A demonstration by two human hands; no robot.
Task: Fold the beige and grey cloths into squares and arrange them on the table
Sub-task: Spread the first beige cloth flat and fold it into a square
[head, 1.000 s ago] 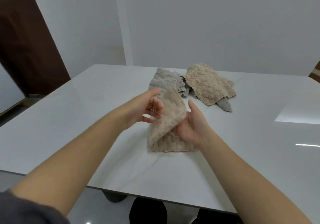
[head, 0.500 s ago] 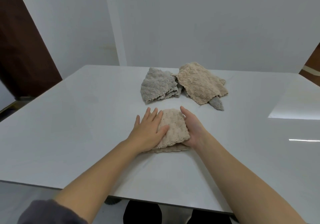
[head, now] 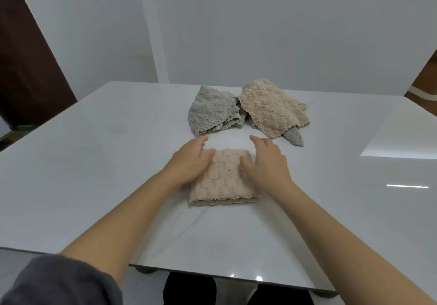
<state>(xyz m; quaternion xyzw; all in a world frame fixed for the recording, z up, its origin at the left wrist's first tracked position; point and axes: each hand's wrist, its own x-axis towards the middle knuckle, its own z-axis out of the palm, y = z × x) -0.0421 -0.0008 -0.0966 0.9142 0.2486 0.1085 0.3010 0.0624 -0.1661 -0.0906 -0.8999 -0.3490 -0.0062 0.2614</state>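
Fingers [head: 208, 154] of the left hand [head: 189, 165] lie relaxed against the left side of the folded beige cloth [head: 222, 184], mid-bench [head: 94, 163] toward the near edge. The right hand [head: 267, 166], fingers loosely spread, presses its right side. Toward the far edge, a crumpled grey cloth [head: 212, 113] touches a loose beige cloth [head: 272, 108].

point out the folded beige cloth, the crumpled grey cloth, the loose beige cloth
folded beige cloth [head: 224, 181]: head view, middle of its top face
crumpled grey cloth [head: 212, 113]: head view, its rumpled middle
loose beige cloth [head: 272, 108]: head view, its centre
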